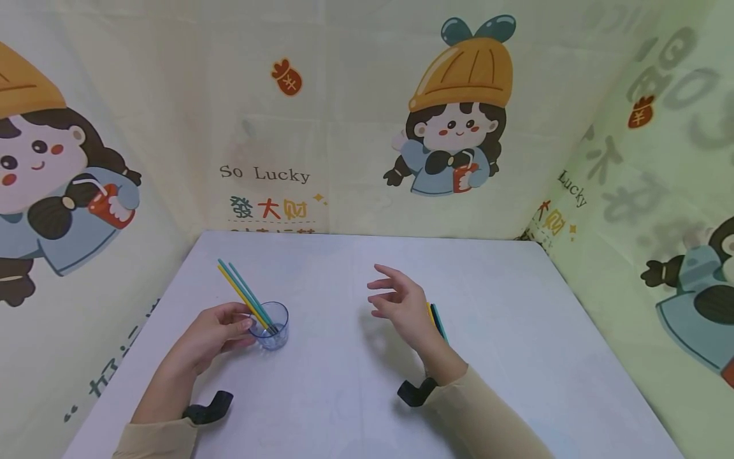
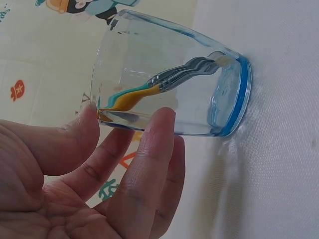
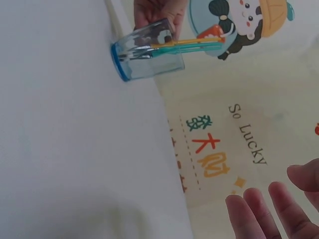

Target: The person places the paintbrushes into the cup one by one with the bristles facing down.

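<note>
Okay, your left hand (image 1: 215, 331) grips the clear, blue-tinted cup (image 1: 276, 342), thumb and fingers at its side near the rim. Cup sits roughly upright at the left of the desk (image 1: 327, 395): smooth, glossy, round-mouthed, thick blue ring at the base. Inside it lean thin, straight sticks, one yellow stick (image 1: 243, 298) and two teal sticks (image 1: 248, 290), tops slanting out past the rim; lower ends look metallic, bent wavy through the cup wall.

Your right hand (image 1: 410, 315) is raised over the desk, fingers spread and relaxed, holding nothing. More slim sticks (image 1: 439, 322), yellow and teal, show just behind your right wrist, partly hidden. Desk surface is white with a fine woven texture; creased, printed cloth (image 1: 344, 146) hangs behind. You wear beige sleeves (image 1: 487, 421).
</note>
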`<state>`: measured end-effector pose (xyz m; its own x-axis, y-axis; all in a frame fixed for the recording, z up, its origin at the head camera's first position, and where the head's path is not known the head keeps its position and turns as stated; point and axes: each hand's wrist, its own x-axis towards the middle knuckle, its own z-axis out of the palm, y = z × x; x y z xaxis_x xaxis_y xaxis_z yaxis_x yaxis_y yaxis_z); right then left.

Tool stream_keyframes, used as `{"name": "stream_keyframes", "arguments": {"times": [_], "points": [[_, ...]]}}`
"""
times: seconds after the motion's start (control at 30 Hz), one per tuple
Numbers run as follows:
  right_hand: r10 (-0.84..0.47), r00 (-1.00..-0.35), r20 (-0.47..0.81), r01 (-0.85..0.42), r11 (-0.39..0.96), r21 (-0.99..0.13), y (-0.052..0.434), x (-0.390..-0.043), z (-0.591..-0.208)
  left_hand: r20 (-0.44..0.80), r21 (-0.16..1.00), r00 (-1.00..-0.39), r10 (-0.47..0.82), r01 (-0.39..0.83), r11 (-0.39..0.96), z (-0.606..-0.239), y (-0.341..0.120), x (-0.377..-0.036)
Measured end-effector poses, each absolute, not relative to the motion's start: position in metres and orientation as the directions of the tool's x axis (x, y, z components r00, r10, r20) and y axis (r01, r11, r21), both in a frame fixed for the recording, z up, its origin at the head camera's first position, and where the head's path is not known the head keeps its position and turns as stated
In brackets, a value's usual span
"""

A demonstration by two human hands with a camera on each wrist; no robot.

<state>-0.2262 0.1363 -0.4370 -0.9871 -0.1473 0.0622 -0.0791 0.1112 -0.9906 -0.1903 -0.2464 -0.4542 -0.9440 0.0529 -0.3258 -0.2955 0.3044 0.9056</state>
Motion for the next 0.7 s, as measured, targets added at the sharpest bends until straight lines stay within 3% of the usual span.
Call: {"name": "stream_keyframes", "arguments": {"times": [0.7], "points": [[-0.069,-0.997,0.018,-0.033,0.228,-0.973,0.184,-0.219,-0.436,-0.338,0.898,-0.94,0.045,-0.308,0.313,-0.453,-0.246,-0.191]]}}
